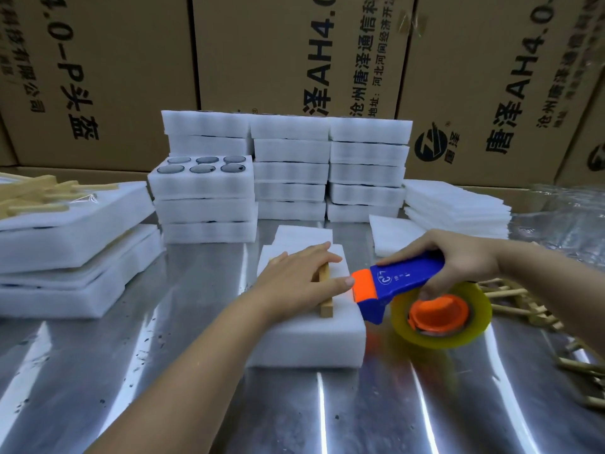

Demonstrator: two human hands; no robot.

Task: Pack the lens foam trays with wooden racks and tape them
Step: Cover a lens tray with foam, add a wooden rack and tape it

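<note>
Foam tray point(311, 342) w/ wooden rack point(326, 308) is pressed down by left hand point(299, 278), fingers point(322, 255) flat. Tape dispenser point(406, 280) is gripped by right hand point(458, 260); tray stacks point(289, 172) are piled behind.

This is a packing room or warehouse. Large printed cartons point(294, 54) stand behind a steel counter point(131, 355). Stacks of white foam trays point(289, 168) fill it.

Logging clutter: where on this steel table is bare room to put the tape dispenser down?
Bare: shiny steel tabletop nearer than the white foam tray and between it and the left foam stacks. Crowded: stacked foam trays behind, wooden racks on the right.
</note>
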